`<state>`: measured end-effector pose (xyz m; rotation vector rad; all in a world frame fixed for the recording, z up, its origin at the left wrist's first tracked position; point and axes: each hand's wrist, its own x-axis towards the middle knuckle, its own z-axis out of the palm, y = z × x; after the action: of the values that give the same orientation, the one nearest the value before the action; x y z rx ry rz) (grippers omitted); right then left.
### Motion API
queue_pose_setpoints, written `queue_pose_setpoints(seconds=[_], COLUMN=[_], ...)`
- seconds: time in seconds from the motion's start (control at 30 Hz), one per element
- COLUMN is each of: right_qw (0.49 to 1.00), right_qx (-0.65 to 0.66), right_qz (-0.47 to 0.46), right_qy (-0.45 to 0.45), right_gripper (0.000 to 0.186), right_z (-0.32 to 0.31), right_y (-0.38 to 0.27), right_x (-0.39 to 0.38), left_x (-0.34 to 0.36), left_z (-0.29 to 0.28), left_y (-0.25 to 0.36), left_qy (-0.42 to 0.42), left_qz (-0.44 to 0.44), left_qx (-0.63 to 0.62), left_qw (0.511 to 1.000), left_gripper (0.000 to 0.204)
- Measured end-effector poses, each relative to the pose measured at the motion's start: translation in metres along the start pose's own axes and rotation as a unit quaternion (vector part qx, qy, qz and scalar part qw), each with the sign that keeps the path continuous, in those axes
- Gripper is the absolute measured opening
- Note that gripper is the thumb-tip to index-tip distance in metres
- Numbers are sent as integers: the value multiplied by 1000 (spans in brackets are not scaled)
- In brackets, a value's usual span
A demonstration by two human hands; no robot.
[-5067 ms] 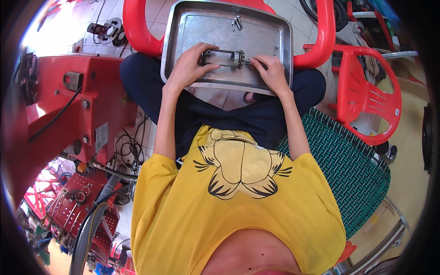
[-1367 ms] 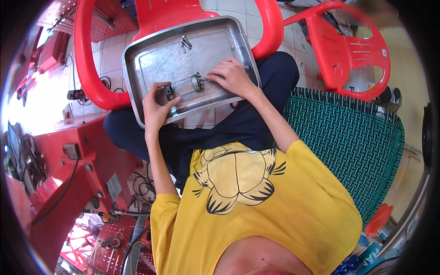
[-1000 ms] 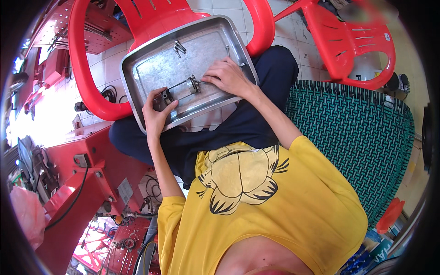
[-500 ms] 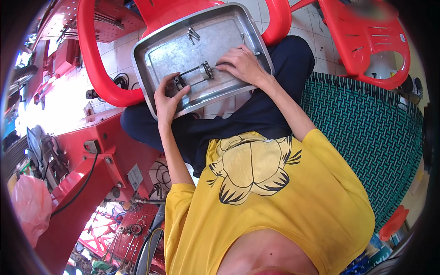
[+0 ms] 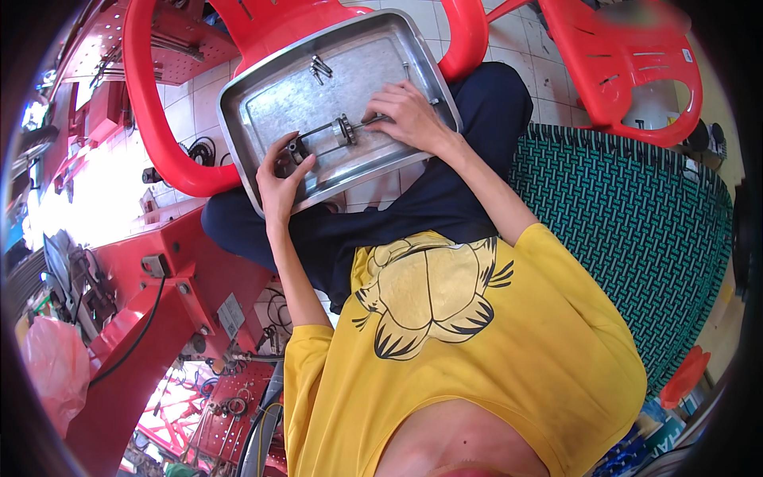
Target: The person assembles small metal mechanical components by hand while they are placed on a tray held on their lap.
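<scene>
My left hand (image 5: 278, 176) is closed around the dark end of a metal assembly (image 5: 324, 129), thumb on one side and fingers on the other. Long thin rods run along this assembly to a toothed round part at its right end. My right hand (image 5: 405, 114) pinches a thin metal rod (image 5: 367, 123) that points at the toothed end; whether the two touch I cannot tell. Both hands are over a shallow metal tray (image 5: 358, 172). Several small bolts (image 5: 321, 69) lie together at its far side, and a slim bolt (image 5: 406, 70) lies beyond my right hand.
Under the tray's far side stands a red plastic chair (image 5: 143, 103), with another red chair (image 5: 580, 63) at the far right. A green woven seat (image 5: 620, 230) is at my right. Red machinery (image 5: 171, 294) and a pink plastic bag (image 5: 54, 358) are at my left.
My right hand has shifted slightly, and more of the thin rod now shows between its fingers and the toothed end. The left hand keeps its grip; the whole view has moved a little.
</scene>
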<state>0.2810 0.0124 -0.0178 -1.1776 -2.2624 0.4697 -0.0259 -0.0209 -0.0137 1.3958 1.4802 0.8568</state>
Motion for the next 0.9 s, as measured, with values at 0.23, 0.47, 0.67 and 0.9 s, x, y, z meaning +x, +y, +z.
queue_pose_setpoints(seconds=[0.23, 0.47, 0.67, 0.9], right_qw=[999, 1000, 998, 999], right_qx=[-11, 2, -3, 13], right_qz=[39, 30, 59, 42], right_qy=[-31, 5, -19, 22], right_gripper=[22, 23, 23, 24], right_z=[8, 3, 9, 4], right_y=[3, 0, 4, -2], right_x=[-3, 0, -2, 1], left_x=[0, 0, 1, 0], left_z=[-2, -1, -1, -2], left_y=[-2, 0, -2, 0], left_qy=[-4, 2, 6, 8], left_qz=[-14, -11, -18, -27], left_qx=[-4, -5, -28, -23], left_qw=[1000, 1000, 999, 999], left_gripper=[55, 54, 54, 54])
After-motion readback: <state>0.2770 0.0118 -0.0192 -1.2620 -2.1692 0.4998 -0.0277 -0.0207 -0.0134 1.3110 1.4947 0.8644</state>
